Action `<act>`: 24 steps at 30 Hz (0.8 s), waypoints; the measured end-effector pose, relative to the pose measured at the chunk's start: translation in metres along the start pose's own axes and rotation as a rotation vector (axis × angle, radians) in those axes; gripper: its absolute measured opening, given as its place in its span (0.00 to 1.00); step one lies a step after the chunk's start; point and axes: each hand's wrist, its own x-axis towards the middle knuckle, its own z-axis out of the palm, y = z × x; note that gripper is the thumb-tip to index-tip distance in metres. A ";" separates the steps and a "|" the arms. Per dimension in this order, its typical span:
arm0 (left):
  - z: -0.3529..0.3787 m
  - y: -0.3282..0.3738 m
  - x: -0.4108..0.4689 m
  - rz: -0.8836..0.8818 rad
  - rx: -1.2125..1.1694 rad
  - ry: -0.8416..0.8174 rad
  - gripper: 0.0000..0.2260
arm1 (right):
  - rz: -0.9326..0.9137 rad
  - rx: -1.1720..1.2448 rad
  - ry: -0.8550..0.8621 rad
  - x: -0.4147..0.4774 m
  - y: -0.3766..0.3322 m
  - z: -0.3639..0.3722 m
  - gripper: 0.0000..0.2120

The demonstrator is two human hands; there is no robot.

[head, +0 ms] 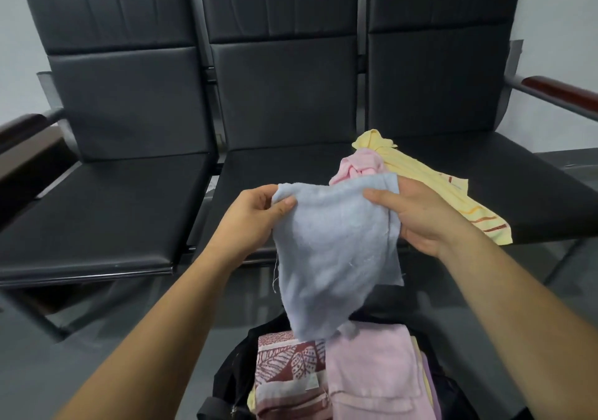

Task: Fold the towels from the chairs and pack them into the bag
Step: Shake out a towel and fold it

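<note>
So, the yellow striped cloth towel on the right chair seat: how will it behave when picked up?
Probably floppy: the yellow striped cloth towel lies crumpled and limp on the black padded chair seat. Likely light, since the similar pale blue towel hangs from mere finger grips. It may drag along the pink towel bunched against it.

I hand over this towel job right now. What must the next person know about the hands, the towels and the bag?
Left hand pinches the blue towel at its upper left corner; right hand grips its upper right edge. It hangs loose above the black bag.
Done: folded pink towel and maroon leaf towel lie in the bag.
Left: fold and pack the blue towel, then the crumpled pink towel and yellow striped towel on the chairs.
</note>
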 end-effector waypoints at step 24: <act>-0.010 0.009 0.021 -0.027 -0.343 0.223 0.08 | 0.053 0.418 -0.054 0.034 -0.025 0.010 0.27</act>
